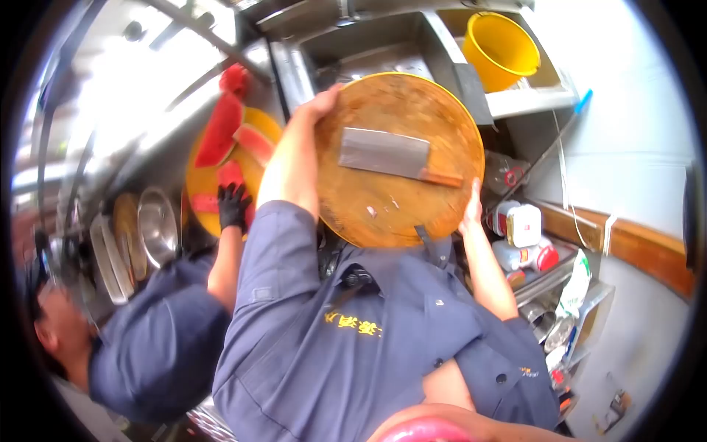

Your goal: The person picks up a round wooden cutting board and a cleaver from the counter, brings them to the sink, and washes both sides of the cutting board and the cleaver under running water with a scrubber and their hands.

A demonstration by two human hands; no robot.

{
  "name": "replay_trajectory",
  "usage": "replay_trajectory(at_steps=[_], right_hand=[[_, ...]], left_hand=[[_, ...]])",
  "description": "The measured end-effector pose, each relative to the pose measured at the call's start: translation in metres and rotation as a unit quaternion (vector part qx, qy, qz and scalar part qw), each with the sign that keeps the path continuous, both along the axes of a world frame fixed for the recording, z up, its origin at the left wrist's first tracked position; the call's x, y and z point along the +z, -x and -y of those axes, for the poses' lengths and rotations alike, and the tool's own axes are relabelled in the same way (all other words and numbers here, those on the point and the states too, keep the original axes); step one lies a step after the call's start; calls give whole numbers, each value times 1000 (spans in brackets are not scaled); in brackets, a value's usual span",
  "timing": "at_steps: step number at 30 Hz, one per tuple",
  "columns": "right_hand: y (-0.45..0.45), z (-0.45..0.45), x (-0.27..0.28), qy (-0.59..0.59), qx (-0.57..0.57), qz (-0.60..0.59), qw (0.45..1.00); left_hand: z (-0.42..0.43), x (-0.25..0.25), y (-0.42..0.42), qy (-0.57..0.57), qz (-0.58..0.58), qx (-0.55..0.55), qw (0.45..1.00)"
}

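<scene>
A round wooden chopping board [412, 103] is held up in front of my chest, its worn top facing me. My left hand [321, 104] grips the board's upper left edge, the fingers partly hidden behind the rim. On the opposite side, my right hand [472, 208] clasps the lower right edge, with some fingers out of sight underneath. A cleaver [384, 152] with a wide steel blade and a wooden handle lies on the board. Small pale scraps rest below the blade.
A steel sink [372, 59] lies beyond the board, with a yellow bucket [502, 51] at its right. At left, a co-worker's black-gloved hand [233, 206] touches watermelon [221, 131] pieces on another round board [199, 177]. Bottles and containers [523, 225] crowd a shelf at right.
</scene>
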State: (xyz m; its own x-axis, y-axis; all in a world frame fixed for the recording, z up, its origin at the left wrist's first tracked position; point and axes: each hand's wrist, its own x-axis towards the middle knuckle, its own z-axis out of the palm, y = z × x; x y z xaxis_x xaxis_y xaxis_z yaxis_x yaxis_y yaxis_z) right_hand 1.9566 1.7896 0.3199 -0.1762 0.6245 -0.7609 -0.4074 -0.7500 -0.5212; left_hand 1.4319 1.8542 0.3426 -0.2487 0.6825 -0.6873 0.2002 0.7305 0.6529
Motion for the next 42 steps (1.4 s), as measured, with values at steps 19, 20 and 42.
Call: replay_trajectory(at_steps=[19,20,42], right_hand=[[45,-222,10,-442,160,576,669],[52,-248,9,-458,164,576,657],[62,-294,18,-366,463,615,523]], left_hand=[[-17,-35,51,91,59,120,987],[-17,-34,49,93,55,127,986],[45,50,-14,-15,164,144,976]])
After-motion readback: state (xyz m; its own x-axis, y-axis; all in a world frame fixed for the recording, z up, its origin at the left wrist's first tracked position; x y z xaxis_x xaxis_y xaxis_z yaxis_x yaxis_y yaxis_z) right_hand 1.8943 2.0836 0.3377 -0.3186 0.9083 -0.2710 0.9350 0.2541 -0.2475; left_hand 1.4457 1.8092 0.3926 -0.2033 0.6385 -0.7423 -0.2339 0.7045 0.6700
